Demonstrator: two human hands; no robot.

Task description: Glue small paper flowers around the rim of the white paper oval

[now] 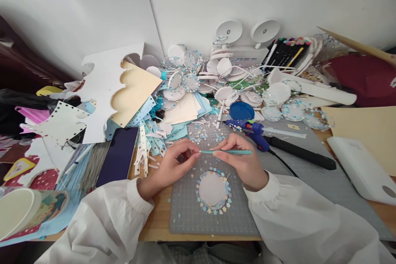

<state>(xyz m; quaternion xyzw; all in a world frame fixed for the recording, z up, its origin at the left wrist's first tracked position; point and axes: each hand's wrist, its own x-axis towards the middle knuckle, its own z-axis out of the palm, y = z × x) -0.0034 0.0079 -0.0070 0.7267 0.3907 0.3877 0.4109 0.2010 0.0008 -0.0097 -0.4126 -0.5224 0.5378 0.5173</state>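
Observation:
My right hand (239, 159) is closed around teal tweezers (239, 152), held level with the tips pointing left. Those tips meet the fingertips of my left hand (179, 161), where thumb and forefinger pinch together; whatever is between them is too small to make out. Below both hands, a white paper disc (213, 189) lies on the grey cutting mat (192, 220). Small blue, cream and white paper flowers (227, 204) form a ring around its edge. Loose tiny flowers (201, 135) are scattered on the mat just beyond my fingers.
A blue glue gun (255, 128) lies to the right, near a black rod-shaped tool (301, 153) and a white power bank (360, 169). On the left are a phone (118, 156) and a paper cup (18, 212). Flower-trimmed discs (276, 93) pile up at the back.

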